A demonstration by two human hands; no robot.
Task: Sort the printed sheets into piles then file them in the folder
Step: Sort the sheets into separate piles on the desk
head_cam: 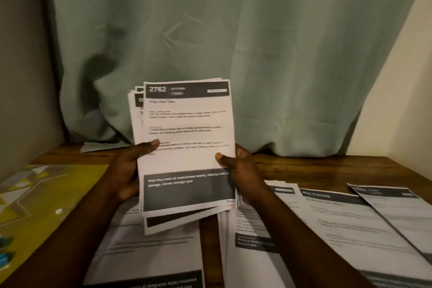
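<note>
gripping a stack [187,147] of printed sheets, both hands clamped on it; left hand [124,170] at the stack's left edge, left thumb [153,143] pressed across the front page, fingers curled behind; right hand [245,170] at the right edge, right thumb [221,156] on the front, fingers hidden behind the paper; hands apart, with the page between them; stack held upright, slightly tilted, raised clear of the table [315,166]; front page headed "2762", one dark band along the top, another low down between the two palms; edges of further sheets fanned out above the left thumb and below both palms; small print blurred, mostly unreadable.

under the left forearm, a first pile [152,252] flat on the table, dark band at its near end; under the right forearm, a second pile [252,231]; just right of the right wrist, a third pile [339,217] headed "multi-room"; further right again, a skewed sheet [397,203] lying over the third pile's corner; bare strip of wood between first and second pile, beneath the stack.

left of the left arm, a yellow cover [46,194] with a pale angular pattern, flat on the table; folder or mat, cannot tell; blue bits [5,257] at its near left edge, too small to name; beyond the hands, a green curtain [233,42] hanging down to the table's far edge.
</note>
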